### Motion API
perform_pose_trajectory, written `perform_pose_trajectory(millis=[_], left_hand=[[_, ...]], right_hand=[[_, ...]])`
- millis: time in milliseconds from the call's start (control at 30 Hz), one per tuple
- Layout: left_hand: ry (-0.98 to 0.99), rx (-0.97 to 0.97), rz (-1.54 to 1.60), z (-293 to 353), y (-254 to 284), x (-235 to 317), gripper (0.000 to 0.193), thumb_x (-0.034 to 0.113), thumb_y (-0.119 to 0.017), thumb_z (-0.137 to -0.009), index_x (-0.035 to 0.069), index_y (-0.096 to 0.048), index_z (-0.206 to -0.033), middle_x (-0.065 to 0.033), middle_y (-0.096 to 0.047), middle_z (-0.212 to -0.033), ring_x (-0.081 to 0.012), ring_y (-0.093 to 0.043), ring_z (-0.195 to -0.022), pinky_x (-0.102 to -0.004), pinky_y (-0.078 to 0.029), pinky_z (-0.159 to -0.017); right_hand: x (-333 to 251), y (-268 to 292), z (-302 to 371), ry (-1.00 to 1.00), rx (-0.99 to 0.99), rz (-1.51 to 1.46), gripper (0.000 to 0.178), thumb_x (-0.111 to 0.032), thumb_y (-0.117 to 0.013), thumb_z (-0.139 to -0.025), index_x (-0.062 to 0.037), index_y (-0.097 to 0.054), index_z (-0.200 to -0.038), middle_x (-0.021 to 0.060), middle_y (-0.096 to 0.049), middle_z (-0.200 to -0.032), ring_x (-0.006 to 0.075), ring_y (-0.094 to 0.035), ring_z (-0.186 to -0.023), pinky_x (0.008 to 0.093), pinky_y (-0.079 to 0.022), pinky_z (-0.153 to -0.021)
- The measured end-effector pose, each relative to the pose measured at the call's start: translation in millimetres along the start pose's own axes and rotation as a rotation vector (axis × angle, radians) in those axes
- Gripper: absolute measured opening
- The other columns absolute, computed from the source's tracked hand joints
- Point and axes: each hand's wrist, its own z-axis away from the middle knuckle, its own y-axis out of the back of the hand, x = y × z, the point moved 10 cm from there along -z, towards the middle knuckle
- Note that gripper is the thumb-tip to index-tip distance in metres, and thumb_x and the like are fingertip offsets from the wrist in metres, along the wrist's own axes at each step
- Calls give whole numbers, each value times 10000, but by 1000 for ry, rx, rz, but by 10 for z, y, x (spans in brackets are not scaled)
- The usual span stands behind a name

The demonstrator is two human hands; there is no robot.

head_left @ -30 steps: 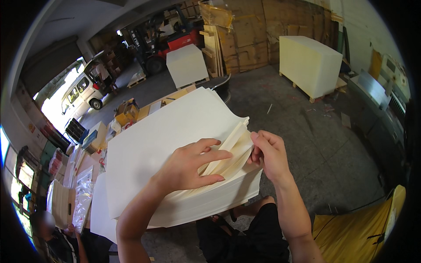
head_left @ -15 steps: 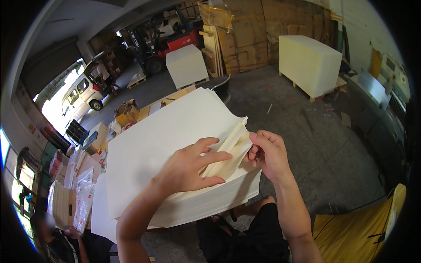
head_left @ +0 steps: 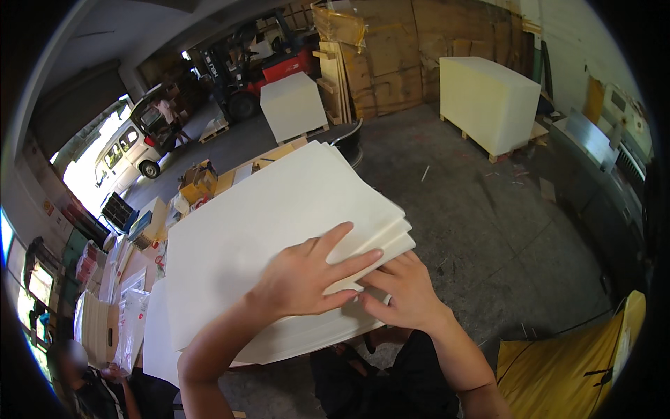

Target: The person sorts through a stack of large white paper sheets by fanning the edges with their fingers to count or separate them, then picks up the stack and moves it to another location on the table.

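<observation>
A thick stack of large white paper sheets point(head_left: 265, 209) lies in front of me, its near right corner fanned into several stepped layers. My left hand point(head_left: 300, 276) rests on top near that corner with its fingers spread, index finger and thumb close to the sheet edges. My right hand point(head_left: 405, 293) is closed at the corner, its fingers partly hidden by the sheet edges and its thumb near the left thumb. More white sheets point(head_left: 324, 322) show beneath the lifted layers.
A worktable with a cardboard box point(head_left: 199, 180) and plastic bags point(head_left: 132, 321) extends left, where another person point(head_left: 105, 384) sits or stands. White paper stacks on pallets point(head_left: 488, 105) stand across the floor, near a red forklift point(head_left: 283, 68). Yellow sheeting point(head_left: 565, 363) lies at lower right.
My right hand has moved down and left along the sheet corner. The curled-up sheets have come down into flatter, stepped layers. My left hand has stayed nearly in place, fingers still spread.
</observation>
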Motion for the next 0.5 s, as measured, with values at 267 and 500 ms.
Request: perform_pose_trajectory(millis=[267, 500], left_hand=[[24, 40, -112, -41, -117, -69, 769, 414, -791, -875, 218, -552, -1580, -193, -579, -1467, -319, -720, -995, -409, -643, -788], [40, 66, -89, -71, -149, -146, 749, 449, -777, -894, 195, -557, -1563, -150, -604, -1423, -311, -690, -1072, -420, -642, -784]], right_hand=[[157, -33, 27, -125, -7, -111, 214, -167, -765, -817, -70, -785, -1007, 86, -756, -1044, 322, -700, -1072, 450, -539, -994], [413, 296, 165, -233, 194, -76, 185, -213, -761, -909, -35, -720, -879, 116, -736, -909, 323, -715, -878, 425, -579, -768]])
